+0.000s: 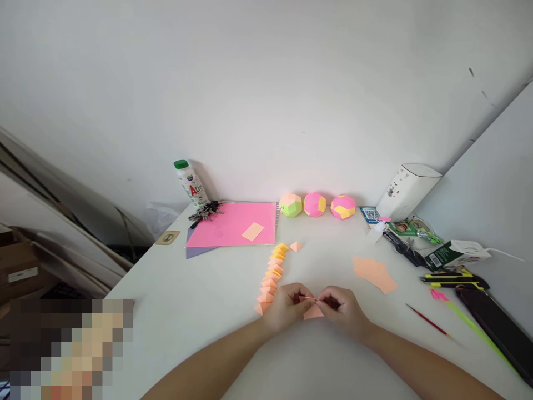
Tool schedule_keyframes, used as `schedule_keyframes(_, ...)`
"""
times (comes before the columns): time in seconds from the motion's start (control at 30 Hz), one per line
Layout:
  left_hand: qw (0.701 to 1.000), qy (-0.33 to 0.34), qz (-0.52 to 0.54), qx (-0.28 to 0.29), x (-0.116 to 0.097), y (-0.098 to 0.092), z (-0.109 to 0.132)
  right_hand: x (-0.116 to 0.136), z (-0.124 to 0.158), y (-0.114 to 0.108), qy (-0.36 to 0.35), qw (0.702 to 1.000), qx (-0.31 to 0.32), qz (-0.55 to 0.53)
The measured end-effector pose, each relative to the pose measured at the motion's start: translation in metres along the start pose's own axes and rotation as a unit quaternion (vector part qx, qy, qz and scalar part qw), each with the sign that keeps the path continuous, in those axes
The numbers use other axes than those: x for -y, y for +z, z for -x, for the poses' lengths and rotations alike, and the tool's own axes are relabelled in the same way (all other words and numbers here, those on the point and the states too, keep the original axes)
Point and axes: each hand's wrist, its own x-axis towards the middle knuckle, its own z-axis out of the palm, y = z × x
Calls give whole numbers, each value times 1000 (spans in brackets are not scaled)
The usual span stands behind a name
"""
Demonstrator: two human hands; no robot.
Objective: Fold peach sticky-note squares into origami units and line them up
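Observation:
Near the front of the white table, my left hand (288, 305) and my right hand (343, 310) meet, thumbs and fingers pinching a small piece of orange paper (309, 298) between them. Just below the fingers shows another flat orange paper (313, 314), partly covered by my hands. Beside my left hand a row of folded orange and yellow paper pieces (271, 275) runs away from me. One folded orange piece (296, 246) lies apart at the row's far end. Several loose orange paper sheets (375, 273) lie to the right of my right hand.
Three paper balls (315, 205) stand along the wall. Keys (207, 213) and an orange sheet (252, 231) rest on a pink pad (233, 222), near a white bottle (190, 182). At right are a red pen-like stick (428, 319), a utility knife (453, 279) and a white box (408, 191).

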Motion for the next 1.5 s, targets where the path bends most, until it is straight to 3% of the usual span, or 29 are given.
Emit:
schedule_keyframes(0.17,1000,3,2,-10,-2,1,1,1,1,0,6,1000,5,-8)
schedule_keyframes(0.8,999,9,-17,39,-2,-1,4,-1,-1,-1,2,999,42,-19)
schedule_keyframes(1.13,997,-11,-54,45,-2,-1,5,-7,-3,-3,-46,997,65,8)
schedule_keyframes(1.5,990,35,-120,69,-7,-2,8,-7,-1,-4,-46,994,96,-14)
